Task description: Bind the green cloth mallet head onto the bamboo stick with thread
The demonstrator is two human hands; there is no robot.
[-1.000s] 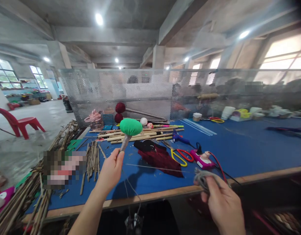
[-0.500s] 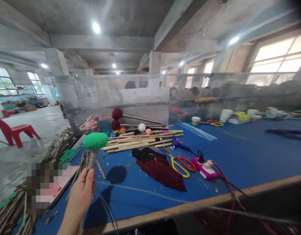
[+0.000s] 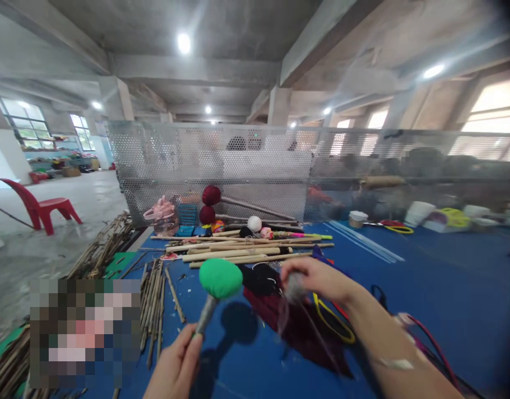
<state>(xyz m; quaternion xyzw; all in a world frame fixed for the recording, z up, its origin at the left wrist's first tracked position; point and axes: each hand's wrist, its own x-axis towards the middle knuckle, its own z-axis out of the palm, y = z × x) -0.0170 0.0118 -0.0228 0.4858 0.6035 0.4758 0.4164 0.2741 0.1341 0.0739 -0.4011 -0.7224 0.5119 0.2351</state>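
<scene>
My left hand (image 3: pixel 178 360) is closed around the grey-wrapped handle of a mallet (image 3: pixel 220 278) with a round, bright green padded head. The mallet stands nearly upright above the blue tabletop, leaning slightly right. To its right, my right hand (image 3: pixel 319 277) is closed on a small bundle of grey thread (image 3: pixel 295 287), blurred, with loose strands hanging from it. Beneath that hand lies a dark red and black cloth (image 3: pixel 298 330). Scissors (image 3: pixel 335 324) with yellow and red handles are partly hidden by my right arm, as is a blue glue gun (image 3: pixel 318 255).
Wooden sticks (image 3: pixel 238 254) lie across the table behind the mallet. Two dark red ball-headed mallets (image 3: pixel 211 195) rest by a perforated metal screen (image 3: pixel 175 155). Thin twigs (image 3: pixel 153 305) and a branch pile (image 3: pixel 101 244) are on the left. Pale strips (image 3: pixel 362 241) lie right.
My right hand has come into view from the right with the grey thread bundle. The mallet in my left hand has moved right and a little lower, tilting slightly. The camera view has shifted left.
</scene>
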